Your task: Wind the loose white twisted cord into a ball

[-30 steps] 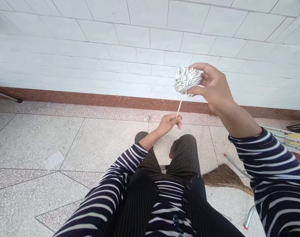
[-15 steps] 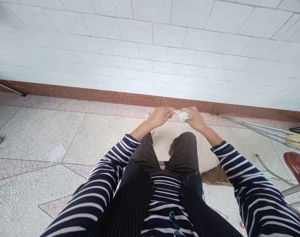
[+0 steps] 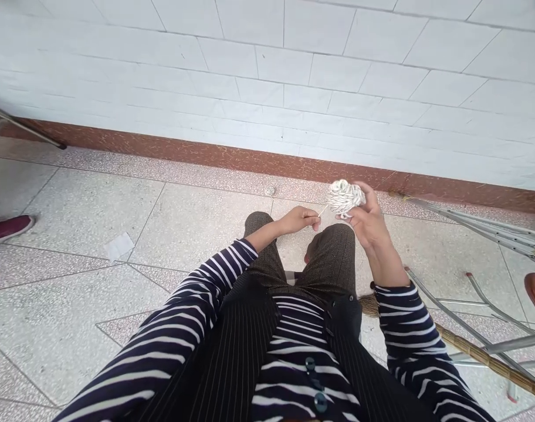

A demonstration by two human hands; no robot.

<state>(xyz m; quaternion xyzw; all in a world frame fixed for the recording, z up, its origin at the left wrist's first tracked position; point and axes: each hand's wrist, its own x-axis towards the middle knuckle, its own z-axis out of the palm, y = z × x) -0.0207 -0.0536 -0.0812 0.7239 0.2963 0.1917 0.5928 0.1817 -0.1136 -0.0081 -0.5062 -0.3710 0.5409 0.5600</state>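
A bundle of white cord (image 3: pixel 344 197), wound into a thick ball, is gripped from its right side by my right hand (image 3: pixel 369 220). The fingers curl behind it and the thumb presses below. A single strand runs from the bundle down to my left hand (image 3: pixel 300 220), whose thumb and fingers pinch it. Both hands are above my knees, the bundle a little higher than the left hand.
A tiled white wall (image 3: pixel 267 105) rises in front. Metal crutches (image 3: pixel 465 225) lean on the right, near a metal chair frame (image 3: pixel 483 305) and a straw broom (image 3: pixel 491 357). Left are a paper (image 3: pixel 119 247) and another person's shoe (image 3: pixel 10 230). A small ball (image 3: pixel 270 191) lies ahead.
My right hand has turned and lifted the cord bundle up and right, showing more of it. The left hand has moved lower and slightly right, still pinching the strand. The view has shifted left.
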